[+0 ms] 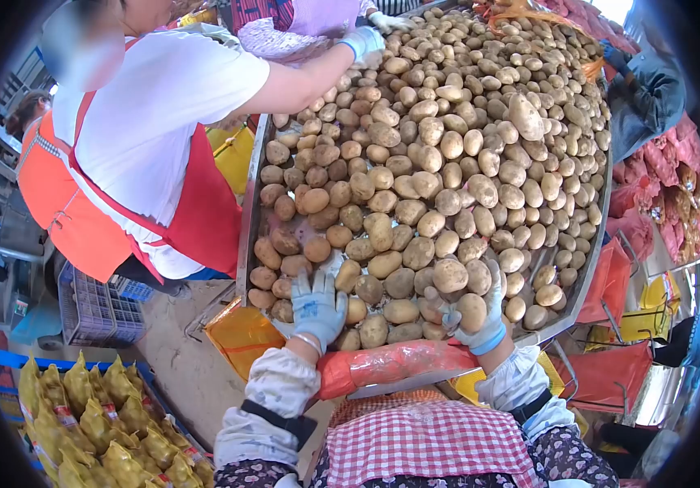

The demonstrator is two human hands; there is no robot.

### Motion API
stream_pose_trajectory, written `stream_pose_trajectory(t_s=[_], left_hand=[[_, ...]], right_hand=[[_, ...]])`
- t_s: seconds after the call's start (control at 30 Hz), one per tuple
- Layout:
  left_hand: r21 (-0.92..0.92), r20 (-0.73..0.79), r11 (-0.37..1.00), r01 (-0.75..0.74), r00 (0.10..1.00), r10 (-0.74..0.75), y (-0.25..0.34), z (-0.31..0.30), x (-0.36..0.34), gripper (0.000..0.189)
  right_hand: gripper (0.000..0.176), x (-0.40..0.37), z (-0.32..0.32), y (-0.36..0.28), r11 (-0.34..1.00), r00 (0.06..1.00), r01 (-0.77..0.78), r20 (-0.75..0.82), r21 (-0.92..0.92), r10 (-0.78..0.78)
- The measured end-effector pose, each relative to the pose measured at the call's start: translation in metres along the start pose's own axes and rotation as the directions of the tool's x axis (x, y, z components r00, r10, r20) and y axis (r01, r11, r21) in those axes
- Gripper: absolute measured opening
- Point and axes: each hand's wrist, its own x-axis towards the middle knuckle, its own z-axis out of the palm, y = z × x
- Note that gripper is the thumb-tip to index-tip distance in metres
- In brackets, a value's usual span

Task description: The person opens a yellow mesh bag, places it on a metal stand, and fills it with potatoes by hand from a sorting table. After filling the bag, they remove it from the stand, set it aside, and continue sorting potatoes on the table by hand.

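A wide metal sorting table (250, 220) is heaped with brown potatoes (419, 252). My left hand (317, 311), in a light blue and white glove, lies with fingers spread at the near left edge, touching the potatoes there. At the near right edge my right hand (490, 329), gloved alike, is closed around a potato (472, 311), its thumb on the left side and its fingers stretched along the right. Other potatoes press close around both hands. A padded red wrapping (399, 363) covers the table's rim between my forearms.
A co-worker in a red apron (203, 199) reaches over the far left with a gloved hand (362, 42). Other people stand at the far side and right. Yellow net bags (114, 415) fill the lower left; a purple crate (102, 305) sits behind. Red bags (610, 374) hang at right.
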Motion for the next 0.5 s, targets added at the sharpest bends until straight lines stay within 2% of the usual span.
stream_pose_trajectory(t_s=[0.03,0.07,0.1,0.13,0.17,0.2,0.23,0.27,0.3,0.37,0.4,0.43,0.47,0.5], left_hand=[[-0.087,0.242,0.991,-0.104,0.962,0.123,0.003,-0.007,-0.001,0.050],[-0.138,0.584,0.981,0.137,0.811,-0.031,0.004,-0.011,0.007,0.052],[-0.141,0.585,0.982,0.129,0.811,-0.023,0.003,-0.015,0.018,0.052],[-0.103,0.357,0.981,0.164,0.927,-0.118,0.000,-0.017,0.026,0.052],[-0.077,0.098,0.975,0.208,0.975,-0.201,-0.004,-0.017,0.036,0.053],[-0.093,0.011,0.975,0.203,0.979,-0.203,-0.009,-0.008,0.048,0.049],[-0.097,0.011,0.975,0.198,0.980,-0.198,-0.011,-0.003,0.060,0.049],[-0.025,0.183,0.981,0.190,0.966,-0.183,-0.013,0.001,0.072,0.051],[0.045,0.353,0.985,0.168,0.919,-0.173,-0.016,0.006,0.082,0.052],[0.041,0.386,0.989,0.139,0.911,-0.144,-0.023,0.009,0.091,0.048],[-0.062,0.369,0.980,0.188,0.917,-0.152,-0.026,0.005,0.091,0.046],[-0.166,0.352,0.960,0.227,0.923,-0.157,-0.028,0.001,0.092,0.045],[-0.205,0.312,0.948,0.241,0.935,-0.170,-0.026,-0.003,0.089,0.049],[-0.210,0.320,0.953,0.219,0.937,-0.144,-0.024,-0.004,0.091,0.049]], right_hand=[[0.061,-0.003,0.001,-0.001,1.000,1.000,0.011,-0.003,0.008,-0.011],[0.059,-0.005,0.003,-0.001,1.000,1.000,0.023,-0.003,0.016,-0.023],[0.057,-0.007,0.005,0.000,0.999,0.999,0.037,-0.005,0.027,-0.036],[0.055,-0.009,0.006,0.000,0.998,0.999,0.046,-0.009,0.037,-0.046],[0.054,-0.010,0.008,0.000,0.997,0.998,0.055,-0.009,0.045,-0.055],[0.054,-0.011,0.010,-0.001,0.997,0.998,0.060,-0.011,0.046,-0.060],[0.055,-0.013,0.011,-0.003,0.634,0.994,-0.063,-0.006,0.770,0.105],[0.057,-0.013,0.012,-0.007,-0.155,0.970,-0.093,0.125,0.984,0.207],[0.057,-0.012,0.001,-0.006,-0.155,0.972,-0.091,0.122,0.984,0.202],[0.061,-0.007,-0.023,-0.004,-0.241,0.989,-0.040,0.073,0.970,0.131],[0.061,-0.008,-0.023,-0.006,-0.240,0.989,-0.041,0.073,0.970,0.128],[0.051,-0.008,-0.006,-0.006,0.448,0.994,-0.069,0.023,0.892,0.107],[0.041,-0.009,0.011,-0.005,0.919,0.999,-0.040,-0.009,0.391,0.047],[0.035,-0.010,0.018,-0.002,0.957,0.999,0.024,-0.014,-0.288,-0.029]])
